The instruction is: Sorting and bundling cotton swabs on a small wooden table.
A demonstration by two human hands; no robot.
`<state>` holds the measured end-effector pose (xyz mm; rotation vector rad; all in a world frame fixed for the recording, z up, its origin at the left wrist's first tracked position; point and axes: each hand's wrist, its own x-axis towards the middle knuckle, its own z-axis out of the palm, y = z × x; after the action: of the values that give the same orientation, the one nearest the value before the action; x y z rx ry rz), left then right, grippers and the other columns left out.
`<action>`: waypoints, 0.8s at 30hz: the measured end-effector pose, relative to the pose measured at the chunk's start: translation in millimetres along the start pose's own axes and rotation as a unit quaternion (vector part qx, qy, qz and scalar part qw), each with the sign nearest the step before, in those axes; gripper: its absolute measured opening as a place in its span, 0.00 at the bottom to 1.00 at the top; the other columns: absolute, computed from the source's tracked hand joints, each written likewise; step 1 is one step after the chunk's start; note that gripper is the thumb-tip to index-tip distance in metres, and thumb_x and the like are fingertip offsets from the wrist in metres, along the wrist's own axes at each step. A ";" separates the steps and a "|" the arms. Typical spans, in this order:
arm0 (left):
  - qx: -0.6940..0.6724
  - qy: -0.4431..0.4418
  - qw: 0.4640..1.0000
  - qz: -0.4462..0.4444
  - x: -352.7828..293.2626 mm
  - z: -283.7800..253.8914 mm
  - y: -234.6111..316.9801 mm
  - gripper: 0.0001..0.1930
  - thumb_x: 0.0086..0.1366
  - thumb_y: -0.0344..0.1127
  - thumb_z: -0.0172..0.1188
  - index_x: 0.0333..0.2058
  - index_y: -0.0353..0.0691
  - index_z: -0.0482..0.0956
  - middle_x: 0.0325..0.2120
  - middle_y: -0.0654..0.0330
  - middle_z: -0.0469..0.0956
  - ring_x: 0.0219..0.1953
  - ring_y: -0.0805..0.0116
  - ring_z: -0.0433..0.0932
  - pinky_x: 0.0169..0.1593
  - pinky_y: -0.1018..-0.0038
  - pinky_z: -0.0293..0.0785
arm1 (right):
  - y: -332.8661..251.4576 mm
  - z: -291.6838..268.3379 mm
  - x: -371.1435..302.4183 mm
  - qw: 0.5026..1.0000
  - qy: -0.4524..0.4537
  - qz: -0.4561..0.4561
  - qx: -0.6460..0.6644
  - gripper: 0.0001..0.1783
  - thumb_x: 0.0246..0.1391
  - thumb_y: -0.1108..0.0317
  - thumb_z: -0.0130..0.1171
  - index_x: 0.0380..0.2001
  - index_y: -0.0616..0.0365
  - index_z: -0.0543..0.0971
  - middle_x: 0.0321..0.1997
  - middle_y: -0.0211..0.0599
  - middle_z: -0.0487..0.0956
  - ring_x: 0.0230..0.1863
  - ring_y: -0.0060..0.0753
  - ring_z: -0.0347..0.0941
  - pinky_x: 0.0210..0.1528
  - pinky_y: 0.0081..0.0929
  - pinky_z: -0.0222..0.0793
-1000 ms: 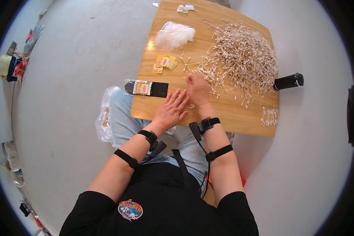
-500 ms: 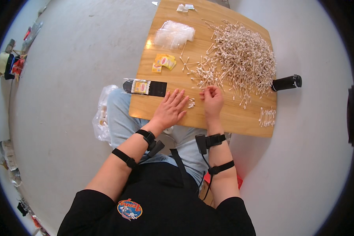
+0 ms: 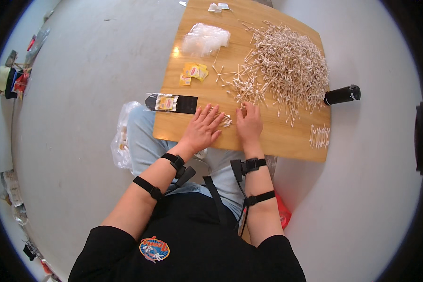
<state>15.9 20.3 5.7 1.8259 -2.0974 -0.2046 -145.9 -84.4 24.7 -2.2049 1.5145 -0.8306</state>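
Observation:
My left hand (image 3: 203,128) lies flat with fingers spread over a small row of cotton swabs (image 3: 226,121), whose white tips stick out to the right of the fingers. My right hand (image 3: 249,123) is just right of that row, fingers curled together at the near edge of the scattered cotton swabs (image 3: 246,89). A swab seems pinched at its fingertips, mostly hidden. Left of my left hand, a black board (image 3: 187,104) carries a clear bag with a packed row of swabs and a yellow card (image 3: 166,102).
A big heap of cotton swabs (image 3: 291,61) covers the table's (image 3: 277,143) right side. Clear plastic bags (image 3: 206,39) and yellow cards (image 3: 194,70) lie at the left. A black cylinder (image 3: 342,95) is at the right edge, near a separate swab row (image 3: 319,137).
My right hand has shifted slightly left, and its fingers have turned downward. The left hand stays over the row, where more of the swabs now shows beside the fingers.

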 end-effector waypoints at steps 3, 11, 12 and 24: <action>0.001 0.007 1.000 0.001 -1.0 0.4 -0.2 0.31 0.68 0.50 0.51 0.67 0.48 0.62 0.69 0.51 0.55 0.71 0.50 0.52 0.72 0.54 0.46 | 5.5 3.6 5.8 0.998 -0.008 0.003 -0.063 0.13 0.53 0.64 0.62 0.41 0.52 0.75 0.39 0.41 0.76 0.39 0.49 0.76 0.39 0.44 0.72; -0.004 -0.003 1.000 -0.005 -0.9 -0.9 1.4 0.32 0.68 0.50 0.52 0.67 0.46 0.62 0.69 0.51 0.55 0.71 0.52 0.52 0.72 0.55 0.47 | 41.1 14.6 6.7 0.998 0.030 0.053 0.035 0.07 0.55 0.69 0.58 0.37 0.56 0.76 0.37 0.41 0.77 0.38 0.47 0.76 0.39 0.42 0.72; -0.002 -0.004 1.000 -0.008 -1.6 -0.5 0.9 0.32 0.68 0.51 0.50 0.67 0.46 0.61 0.69 0.52 0.55 0.72 0.53 0.51 0.72 0.55 0.46 | 41.7 12.0 6.5 0.991 0.048 0.096 0.078 0.07 0.55 0.70 0.58 0.38 0.55 0.76 0.37 0.40 0.77 0.38 0.45 0.75 0.39 0.42 0.72; -0.032 0.029 0.999 -0.004 -2.4 -0.3 -0.5 0.33 0.67 0.49 0.54 0.66 0.41 0.61 0.66 0.51 0.60 0.70 0.55 0.55 0.72 0.56 0.49 | 23.9 -2.8 8.3 0.999 0.009 0.026 -0.026 0.10 0.53 0.65 0.61 0.37 0.56 0.75 0.39 0.41 0.75 0.39 0.47 0.75 0.40 0.44 0.72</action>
<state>16.7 22.6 5.4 1.7819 -2.0212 -0.2149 -162.9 -100.9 15.4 -2.1897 1.6130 -0.8056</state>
